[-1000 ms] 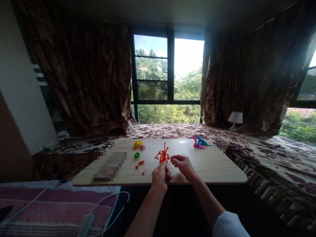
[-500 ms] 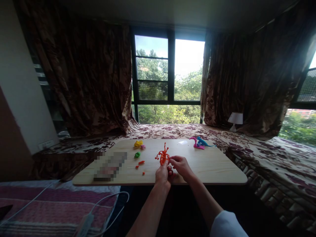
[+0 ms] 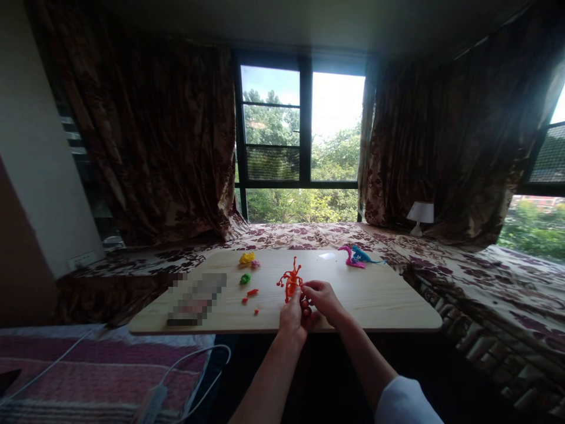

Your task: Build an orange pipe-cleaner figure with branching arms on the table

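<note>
An orange modelling-clay figure [image 3: 291, 285] with several thin, knob-ended arms stands up from my left hand [image 3: 292, 317]. That hand is closed round its lower end, over the near part of the table. My right hand [image 3: 323, 300] comes in from the right, thumb and forefinger pinched at one of the figure's right-hand arms. What exactly lies between those fingertips is too small to make out. Left of the hands lie small orange clay bits [image 3: 252, 292], a green clay lump [image 3: 245, 278], a yellow clay lump [image 3: 246, 258] and a pale pink one [image 3: 255, 264].
The pale wooden table [image 3: 371, 306] has rounded corners. A pixelated flat object [image 3: 196, 299] lies at its left. Pink [image 3: 353, 259] and blue clay figures [image 3: 362, 254] stand at the far right. Behind are a flowered window seat and a small white lamp [image 3: 419, 217].
Both hands keep their hold on the orange figure and have barely moved. The whole view has shifted very slightly; the things on the table lie as before.
</note>
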Demonstrator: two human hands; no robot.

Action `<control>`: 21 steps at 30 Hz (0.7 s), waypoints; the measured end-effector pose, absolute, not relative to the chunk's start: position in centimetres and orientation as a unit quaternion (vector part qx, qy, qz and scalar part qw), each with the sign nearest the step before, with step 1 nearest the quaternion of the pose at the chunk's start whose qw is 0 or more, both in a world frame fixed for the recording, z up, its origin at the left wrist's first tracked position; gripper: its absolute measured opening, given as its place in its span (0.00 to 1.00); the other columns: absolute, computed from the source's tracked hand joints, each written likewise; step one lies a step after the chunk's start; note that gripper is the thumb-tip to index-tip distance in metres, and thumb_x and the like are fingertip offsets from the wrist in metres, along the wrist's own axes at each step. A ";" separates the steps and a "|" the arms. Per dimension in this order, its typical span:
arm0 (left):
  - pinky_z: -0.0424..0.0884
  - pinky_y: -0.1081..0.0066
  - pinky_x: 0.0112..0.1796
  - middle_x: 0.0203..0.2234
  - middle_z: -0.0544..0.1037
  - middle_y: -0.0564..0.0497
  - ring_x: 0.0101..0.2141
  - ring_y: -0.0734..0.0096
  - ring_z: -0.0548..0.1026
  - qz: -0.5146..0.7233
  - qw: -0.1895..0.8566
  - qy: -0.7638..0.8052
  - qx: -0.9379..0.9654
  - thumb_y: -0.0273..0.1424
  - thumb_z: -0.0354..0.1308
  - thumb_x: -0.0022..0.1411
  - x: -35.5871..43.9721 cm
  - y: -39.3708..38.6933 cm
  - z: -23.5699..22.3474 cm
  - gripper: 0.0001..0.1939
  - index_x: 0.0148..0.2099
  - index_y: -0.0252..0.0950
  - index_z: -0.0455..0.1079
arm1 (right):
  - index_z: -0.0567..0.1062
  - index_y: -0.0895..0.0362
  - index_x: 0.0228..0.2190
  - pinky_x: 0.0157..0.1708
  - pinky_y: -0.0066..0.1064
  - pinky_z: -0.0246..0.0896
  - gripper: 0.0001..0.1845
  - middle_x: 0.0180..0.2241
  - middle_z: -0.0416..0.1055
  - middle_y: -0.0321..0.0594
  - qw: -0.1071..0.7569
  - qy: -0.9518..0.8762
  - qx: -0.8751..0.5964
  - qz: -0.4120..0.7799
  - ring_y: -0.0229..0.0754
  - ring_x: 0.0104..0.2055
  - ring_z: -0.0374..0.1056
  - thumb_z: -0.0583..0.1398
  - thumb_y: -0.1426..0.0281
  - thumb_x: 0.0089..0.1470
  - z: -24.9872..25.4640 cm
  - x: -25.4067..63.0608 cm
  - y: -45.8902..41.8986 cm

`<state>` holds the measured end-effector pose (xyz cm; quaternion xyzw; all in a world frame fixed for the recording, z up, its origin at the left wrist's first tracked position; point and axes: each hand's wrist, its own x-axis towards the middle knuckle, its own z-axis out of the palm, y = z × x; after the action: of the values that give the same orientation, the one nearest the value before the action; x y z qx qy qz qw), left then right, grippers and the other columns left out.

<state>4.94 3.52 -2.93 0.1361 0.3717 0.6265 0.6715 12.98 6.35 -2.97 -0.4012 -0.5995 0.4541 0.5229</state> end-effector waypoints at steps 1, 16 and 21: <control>0.58 0.79 0.13 0.11 0.59 0.61 0.10 0.85 0.56 0.625 0.672 0.374 0.136 0.37 0.58 0.51 4.9 3.5 -2.9 0.11 0.27 0.35 0.63 | 0.76 0.61 0.26 0.20 0.24 0.57 0.12 0.20 0.70 0.36 0.520 -0.599 -0.400 0.459 0.32 0.20 0.61 0.58 0.65 0.42 -3.0 13.0 6.3; 0.57 0.79 0.12 0.10 0.58 0.61 0.09 0.84 0.56 0.613 0.688 0.363 0.136 0.35 0.58 0.51 4.8 3.8 -3.1 0.10 0.26 0.35 0.62 | 0.74 0.60 0.23 0.22 0.24 0.57 0.10 0.18 0.67 0.34 0.508 -0.590 -0.372 0.505 0.32 0.20 0.61 0.57 0.66 0.44 -2.9 13.2 6.1; 0.57 0.79 0.12 0.11 0.58 0.61 0.09 0.85 0.55 0.606 0.688 0.372 0.145 0.34 0.57 0.51 4.8 3.7 -2.9 0.09 0.26 0.35 0.62 | 0.74 0.61 0.23 0.22 0.23 0.55 0.11 0.18 0.67 0.34 0.503 -0.597 -0.381 0.495 0.32 0.21 0.61 0.57 0.66 0.44 -3.0 13.3 6.1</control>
<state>4.83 3.69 -2.87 0.1450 0.3722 0.6063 0.6876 13.31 6.11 -2.97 -0.3813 -0.5969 0.4954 0.5029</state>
